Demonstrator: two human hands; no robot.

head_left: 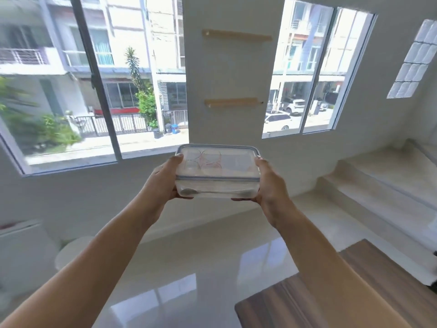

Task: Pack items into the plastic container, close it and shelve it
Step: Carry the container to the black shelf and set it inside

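The clear plastic container (216, 171) has its blue-edged lid on and hangs in the air at arm's length in front of me. My left hand (165, 181) grips its left end and my right hand (269, 183) grips its right end. Pale items and thin red and blue loops show faintly through the lid and wall. Two narrow wooden wall shelves are on the white wall ahead, the lower shelf (233, 102) well above the container and the upper shelf (236, 35) higher still.
Large windows (94, 91) flank the wall strip with the shelves. A wooden table (331, 292) fills the lower right. White steps (378, 176) rise at the right. A white round stool (71, 252) and a white cabinet stand at the lower left on the glossy floor.
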